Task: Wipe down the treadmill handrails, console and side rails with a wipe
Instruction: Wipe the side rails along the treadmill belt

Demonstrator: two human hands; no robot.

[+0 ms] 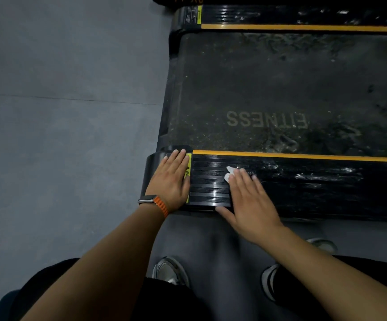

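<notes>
The near side rail (315, 181) of the treadmill is black and ribbed, with an orange stripe along its inner edge. My right hand (250, 200) lies flat on it, fingers straight, pressing a small white wipe (230, 173) that shows only past my fingertips. The rail to the right of that hand glistens wet. My left hand (173, 179), with an orange-strapped watch on its wrist, rests flat on the rail's rounded end over a yellow warning label (188, 169).
The dusty running belt (280, 89) marked FITNESS lies beyond the near rail. The far side rail (303, 18) runs along the top. Grey floor (60, 112) spreads to the left. My shoes (169, 271) stand on the floor below the rail.
</notes>
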